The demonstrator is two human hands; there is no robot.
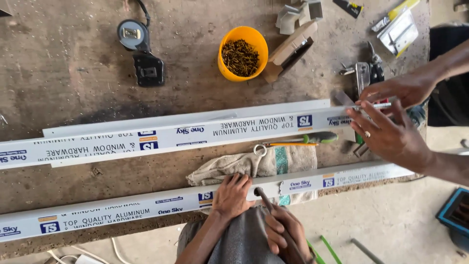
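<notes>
Left hand lies spread flat on the near aluminium profile, which runs left to right across the bench edge just before me; right hand grips a dark tool handle beside it. Beyond, an orange cup holds screws.

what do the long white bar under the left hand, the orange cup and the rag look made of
Long bar: probably metal under white film, judging by its thin straight edges. Orange cup: smooth glossy plastic, holding dark screws. Rag: worn beige woven cloth, creased and soft. The left hand rests on the bar.
</notes>
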